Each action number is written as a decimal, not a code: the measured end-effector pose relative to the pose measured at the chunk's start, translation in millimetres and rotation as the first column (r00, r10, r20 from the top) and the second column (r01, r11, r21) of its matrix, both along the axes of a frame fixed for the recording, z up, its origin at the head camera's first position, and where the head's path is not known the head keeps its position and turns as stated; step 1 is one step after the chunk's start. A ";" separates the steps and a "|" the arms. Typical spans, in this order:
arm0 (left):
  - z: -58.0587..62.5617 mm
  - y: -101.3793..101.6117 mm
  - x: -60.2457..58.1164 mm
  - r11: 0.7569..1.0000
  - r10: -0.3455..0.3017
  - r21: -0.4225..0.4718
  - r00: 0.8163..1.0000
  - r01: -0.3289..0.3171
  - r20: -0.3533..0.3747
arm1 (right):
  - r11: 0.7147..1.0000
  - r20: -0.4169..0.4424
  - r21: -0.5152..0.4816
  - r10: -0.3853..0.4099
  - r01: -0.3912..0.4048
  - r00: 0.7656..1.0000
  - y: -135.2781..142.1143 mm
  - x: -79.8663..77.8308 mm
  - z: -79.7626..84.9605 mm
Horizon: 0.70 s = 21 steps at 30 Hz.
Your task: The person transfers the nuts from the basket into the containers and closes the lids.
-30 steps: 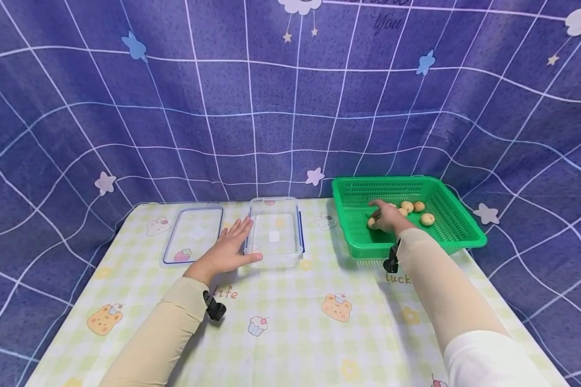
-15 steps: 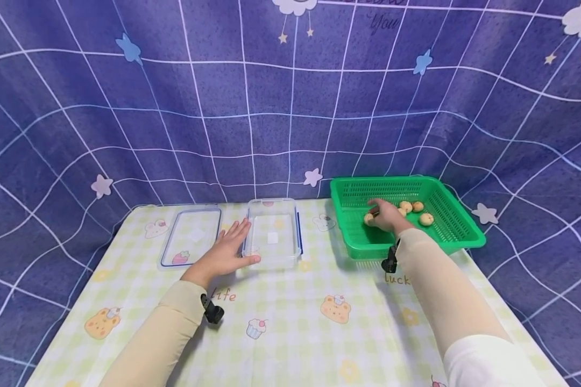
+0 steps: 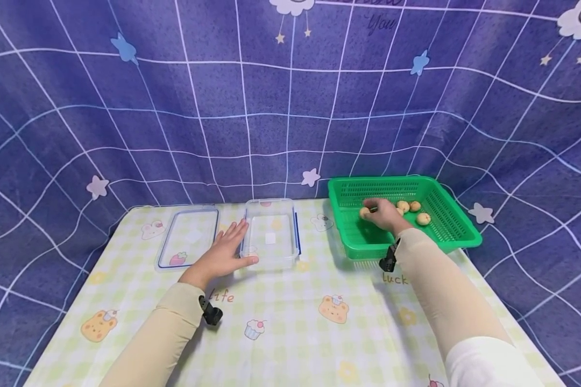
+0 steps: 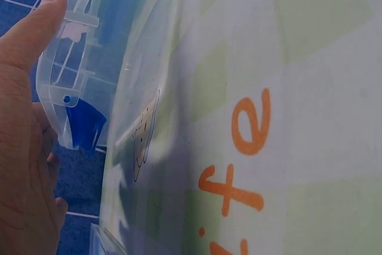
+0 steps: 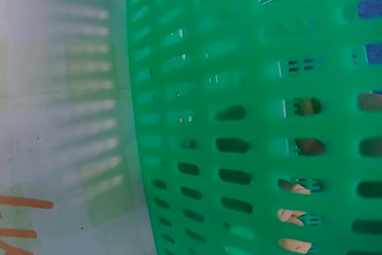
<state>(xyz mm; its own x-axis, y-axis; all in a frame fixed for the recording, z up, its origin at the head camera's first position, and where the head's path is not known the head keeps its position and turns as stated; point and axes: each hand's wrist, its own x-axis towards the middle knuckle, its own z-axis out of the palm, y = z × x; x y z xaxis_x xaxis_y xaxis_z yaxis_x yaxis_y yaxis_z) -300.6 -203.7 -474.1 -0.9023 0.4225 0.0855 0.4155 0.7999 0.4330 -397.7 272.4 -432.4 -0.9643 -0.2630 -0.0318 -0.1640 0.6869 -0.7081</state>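
My right hand (image 3: 385, 215) reaches into a green basket (image 3: 368, 251) and pinches a small round tan thing (image 3: 365, 212) between thumb and fingertips. Its kind is too small to tell. Several more round tan things, one of them a paler ball (image 3: 423, 219), lie on the basket floor to the right of the hand. My left hand (image 3: 222, 257) rests with straight, spread fingers against the left side of a clear plastic box (image 3: 270, 257) with blue clips. In the left wrist view its thumb (image 4: 42, 25) touches the box rim. The right wrist view shows only the basket's slotted wall (image 5: 233, 129).
A clear lid with a blue seal (image 3: 190, 236) lies flat left of the box. The checked tablecloth (image 3: 295, 344) covers the table, and a blue curtain (image 3: 222, 107) hangs behind its back edge.
My right hand has moved slightly up and left inside the basket, with the round tan thing in its fingers. The left hand stays at the box. The head view has shifted a little.
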 end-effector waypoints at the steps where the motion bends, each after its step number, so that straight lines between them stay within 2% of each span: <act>1: 0.4 -0.2 0.6 1.000 0.000 0.003 1.000 0.000 0.001 | 1.000 0.000 -0.015 -0.006 0.006 1.000 -0.7 0.1 0.6; 10: 4.0 0.0 4.1 1.000 0.003 0.007 1.000 -0.003 -0.003 | 0.988 0.030 -0.145 -0.040 0.044 0.999 -5.0 2.5 13.1; 21: 2.9 -0.2 1.6 1.000 -0.002 -0.027 1.000 0.002 -0.006 | 0.961 0.033 -0.270 -0.057 0.064 0.998 -14.0 2.7 25.8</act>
<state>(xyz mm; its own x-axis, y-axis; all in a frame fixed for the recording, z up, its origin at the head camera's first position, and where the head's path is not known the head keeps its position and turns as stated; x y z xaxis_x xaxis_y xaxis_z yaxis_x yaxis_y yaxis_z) -298.9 -203.8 -471.2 -0.9008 0.4268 0.0796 0.4200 0.8103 0.4087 -394.9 258.4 -406.7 -0.9785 -0.2060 0.0084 -0.1079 0.4774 -0.8720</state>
